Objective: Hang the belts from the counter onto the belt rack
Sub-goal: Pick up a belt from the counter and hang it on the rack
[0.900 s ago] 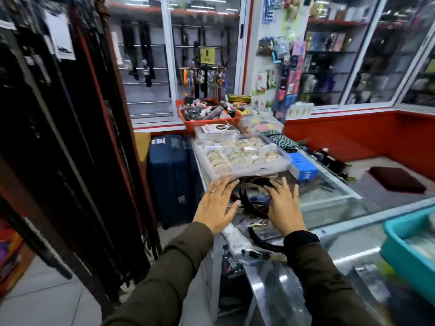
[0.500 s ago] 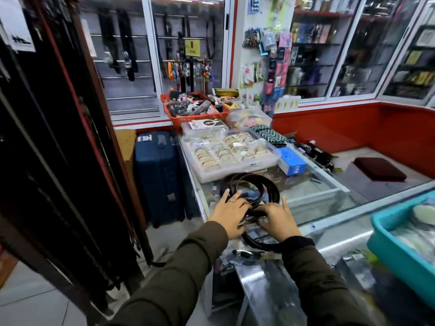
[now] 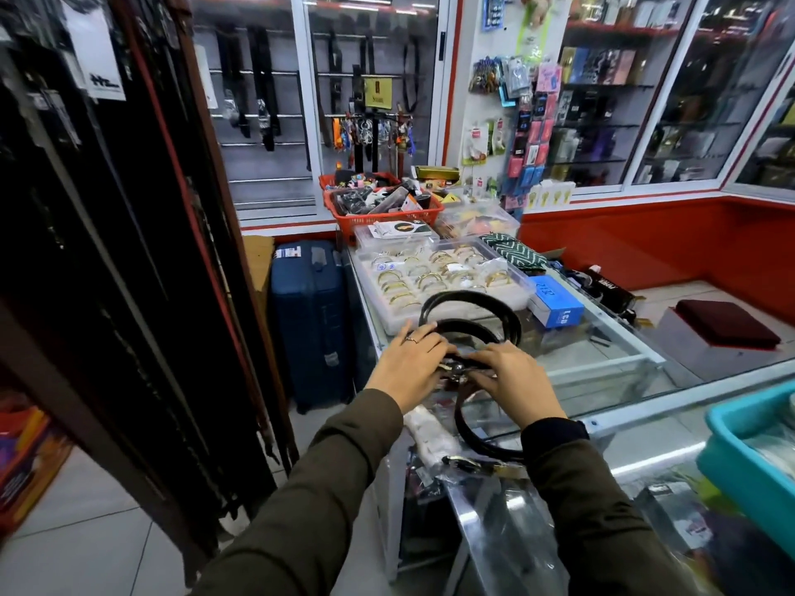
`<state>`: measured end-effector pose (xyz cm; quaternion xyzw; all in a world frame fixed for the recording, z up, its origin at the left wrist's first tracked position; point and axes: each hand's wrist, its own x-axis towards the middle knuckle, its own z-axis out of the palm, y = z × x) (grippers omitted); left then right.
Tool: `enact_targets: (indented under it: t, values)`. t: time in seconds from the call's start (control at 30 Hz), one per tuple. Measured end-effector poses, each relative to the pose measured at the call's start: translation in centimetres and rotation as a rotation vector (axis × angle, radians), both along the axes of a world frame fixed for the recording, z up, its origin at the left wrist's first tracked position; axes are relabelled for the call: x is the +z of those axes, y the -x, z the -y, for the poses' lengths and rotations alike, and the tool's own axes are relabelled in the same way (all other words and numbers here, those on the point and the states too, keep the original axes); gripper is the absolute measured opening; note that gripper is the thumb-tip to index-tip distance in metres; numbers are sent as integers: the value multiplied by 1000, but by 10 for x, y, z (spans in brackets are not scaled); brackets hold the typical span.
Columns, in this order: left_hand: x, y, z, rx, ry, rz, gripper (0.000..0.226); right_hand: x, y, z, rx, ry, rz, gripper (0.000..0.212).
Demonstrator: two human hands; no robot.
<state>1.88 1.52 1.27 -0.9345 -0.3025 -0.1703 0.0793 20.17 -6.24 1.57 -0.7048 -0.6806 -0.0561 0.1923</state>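
Observation:
Coiled black belts (image 3: 471, 314) lie on the glass counter (image 3: 602, 359) just in front of me. My left hand (image 3: 408, 367) and my right hand (image 3: 512, 380) both rest on the near part of the coil, fingers closed around its buckle end (image 3: 462, 363). Another black belt loop (image 3: 473, 436) lies closer to me, partly under my right wrist. The belt rack (image 3: 107, 251), crowded with hanging dark belts, stands to my left across a narrow aisle.
A clear tray of gold bangles (image 3: 439, 273) sits right behind the belts, with a red basket (image 3: 383, 206) beyond it. A blue box (image 3: 555, 305) lies to the right. A blue suitcase (image 3: 309, 320) stands in the aisle. A teal bin (image 3: 753, 458) is at right.
Both hands came down from flat over the coil and closed on its near buckle end. The view shifted slightly closer.

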Motion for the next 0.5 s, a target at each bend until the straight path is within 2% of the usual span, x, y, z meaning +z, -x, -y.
enact_targets:
  t: [0.13, 0.33, 0.43, 0.5]
  values:
    - [15, 48, -3, 19, -3, 120, 43, 27, 37, -14, 106, -76, 32, 33]
    - [35, 130, 5, 108, 24, 305, 45, 38, 105, -37, 284, -89, -70, 33]
    - [37, 167, 17, 196, 8, 464, 48, 41, 139, -46, 375, -93, -120, 33]
    - [35, 188, 28, 275, 93, 664, 59, 42, 160, -51, 429, -75, -188, 34]
